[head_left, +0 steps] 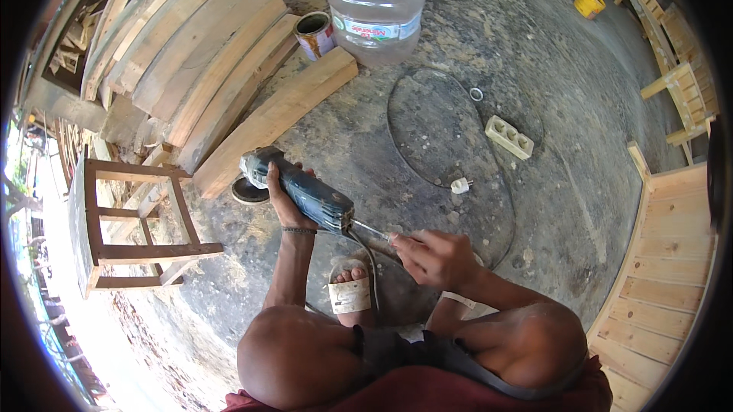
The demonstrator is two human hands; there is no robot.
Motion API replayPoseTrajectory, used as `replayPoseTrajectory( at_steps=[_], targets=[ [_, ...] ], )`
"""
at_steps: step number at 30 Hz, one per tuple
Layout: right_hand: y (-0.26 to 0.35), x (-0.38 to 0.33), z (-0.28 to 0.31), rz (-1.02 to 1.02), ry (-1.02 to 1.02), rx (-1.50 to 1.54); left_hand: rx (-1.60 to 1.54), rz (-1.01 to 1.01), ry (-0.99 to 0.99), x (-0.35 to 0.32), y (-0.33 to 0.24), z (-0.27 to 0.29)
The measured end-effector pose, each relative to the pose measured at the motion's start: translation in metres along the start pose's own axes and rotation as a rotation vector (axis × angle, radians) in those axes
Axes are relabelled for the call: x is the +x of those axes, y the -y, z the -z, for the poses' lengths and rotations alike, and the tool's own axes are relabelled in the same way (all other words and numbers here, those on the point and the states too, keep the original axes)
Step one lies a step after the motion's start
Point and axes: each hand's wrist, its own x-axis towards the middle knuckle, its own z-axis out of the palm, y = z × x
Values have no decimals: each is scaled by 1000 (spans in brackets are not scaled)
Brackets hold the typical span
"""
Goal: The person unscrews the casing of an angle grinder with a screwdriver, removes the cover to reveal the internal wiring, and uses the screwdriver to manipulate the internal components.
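My left hand [288,202] is wrapped round the body of a blue angle grinder [317,200], whose metal head [259,160] points up and to the left. In my right hand [439,257] is a screwdriver [372,229]; its thin shaft reaches the rear end of the grinder, beside where the cord leaves. My fingers hide the screwdriver's handle. The grinder's cord [369,255] hangs down between my feet. Just beyond the left hand, a round dark lid or disc [250,191] lies on the floor, partly hidden.
Ahead stand a large clear water bottle [378,11] and an open paint can [314,35]. Planks [191,38] lean at the left, near a small wooden frame [145,254]. On the floor are a plug [461,185] and a socket strip [509,137]. Slatted wooden furniture [660,259] stands right.
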Motion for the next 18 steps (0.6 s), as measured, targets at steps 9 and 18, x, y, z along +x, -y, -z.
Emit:
replayPoseTrajectory(
  at_steps=[9, 18],
  targets=[
    [-14, -11, -2, -1481, 210, 2189, -111, 55, 106, -1, 0, 2],
    [4, 1, 1, -1178, 299, 1227, -62, 103, 16, -11, 5, 1]
  ],
)
